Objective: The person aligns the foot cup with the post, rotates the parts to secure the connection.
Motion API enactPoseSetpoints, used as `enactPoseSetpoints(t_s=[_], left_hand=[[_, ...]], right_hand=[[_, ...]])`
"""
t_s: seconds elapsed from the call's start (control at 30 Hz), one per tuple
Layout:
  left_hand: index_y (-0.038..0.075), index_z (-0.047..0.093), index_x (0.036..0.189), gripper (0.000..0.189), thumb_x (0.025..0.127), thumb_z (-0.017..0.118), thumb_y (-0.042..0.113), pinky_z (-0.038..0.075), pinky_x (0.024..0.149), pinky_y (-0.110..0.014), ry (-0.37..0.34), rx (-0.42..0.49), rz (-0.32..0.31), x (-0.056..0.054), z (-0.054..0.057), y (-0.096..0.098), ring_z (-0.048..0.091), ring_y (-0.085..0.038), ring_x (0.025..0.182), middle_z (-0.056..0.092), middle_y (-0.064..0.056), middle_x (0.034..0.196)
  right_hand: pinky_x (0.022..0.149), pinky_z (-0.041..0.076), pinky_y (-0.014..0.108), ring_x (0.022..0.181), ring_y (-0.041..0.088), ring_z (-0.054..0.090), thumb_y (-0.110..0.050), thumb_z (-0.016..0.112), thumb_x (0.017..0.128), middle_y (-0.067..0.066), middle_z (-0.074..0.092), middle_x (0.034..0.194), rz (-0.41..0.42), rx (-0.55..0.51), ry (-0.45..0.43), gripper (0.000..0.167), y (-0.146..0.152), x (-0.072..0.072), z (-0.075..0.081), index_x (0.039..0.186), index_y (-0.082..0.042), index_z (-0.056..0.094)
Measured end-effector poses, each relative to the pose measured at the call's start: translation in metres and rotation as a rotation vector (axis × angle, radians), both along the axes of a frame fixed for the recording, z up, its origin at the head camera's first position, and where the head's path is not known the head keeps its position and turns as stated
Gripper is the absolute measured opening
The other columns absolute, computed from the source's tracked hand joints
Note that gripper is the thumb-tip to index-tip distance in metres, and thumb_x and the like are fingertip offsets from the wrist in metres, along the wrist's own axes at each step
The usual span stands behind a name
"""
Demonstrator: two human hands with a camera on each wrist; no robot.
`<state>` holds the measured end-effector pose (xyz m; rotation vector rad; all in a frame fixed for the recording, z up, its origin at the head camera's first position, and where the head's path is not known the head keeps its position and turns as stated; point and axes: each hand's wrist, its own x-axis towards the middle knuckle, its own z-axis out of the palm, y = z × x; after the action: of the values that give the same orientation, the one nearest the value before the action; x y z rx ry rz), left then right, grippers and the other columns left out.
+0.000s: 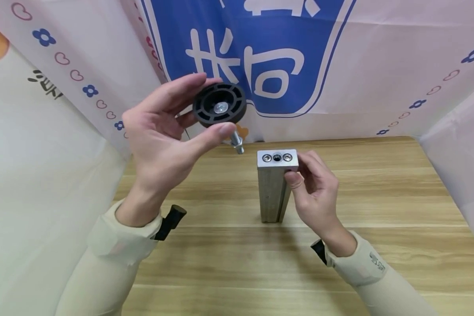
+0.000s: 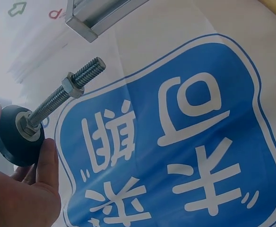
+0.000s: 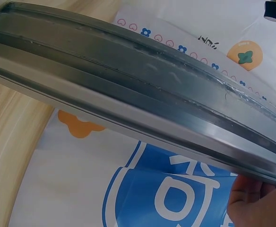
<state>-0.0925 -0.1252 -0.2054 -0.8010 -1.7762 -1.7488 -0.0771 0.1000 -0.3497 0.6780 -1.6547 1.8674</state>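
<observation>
A black round leveling foot with a threaded steel stud is held at its rim by my left hand, thumb on one side and fingers on the other. A hex nut sits partway along the stud, which slants downward in the head view. Upright on the table stands an aluminum profile. Its end plate bears two socket screws with a hole between them. My right hand grips the profile's right side near the top. The stud's tip is apart from the plate, up and to its left.
The wood-grain table spreads beneath both hands. A printed cloth with a blue sign hangs behind, and white cloth walls close in the sides.
</observation>
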Motion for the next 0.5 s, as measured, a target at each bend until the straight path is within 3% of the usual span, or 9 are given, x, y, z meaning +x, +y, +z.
enactPoseSetpoints(t_s=[0.5], left_hand=[[-0.015, 0.066, 0.124, 0.059, 0.069, 0.088, -0.014, 0.063, 0.094, -0.040, 0.059, -0.063, -0.033, -0.002, 0.015, 0.016, 0.076, -0.027, 0.112, 0.076, -0.025, 0.120]], right_hand=[[0.076, 0.052, 0.018, 0.089, 0.011, 0.058, -0.032, 0.071, 0.100, -0.004, 0.064, 0.102, -0.006, 0.008, -0.013, 0.056, 0.001, 0.001, 0.001, 0.119, 0.020, 0.065]])
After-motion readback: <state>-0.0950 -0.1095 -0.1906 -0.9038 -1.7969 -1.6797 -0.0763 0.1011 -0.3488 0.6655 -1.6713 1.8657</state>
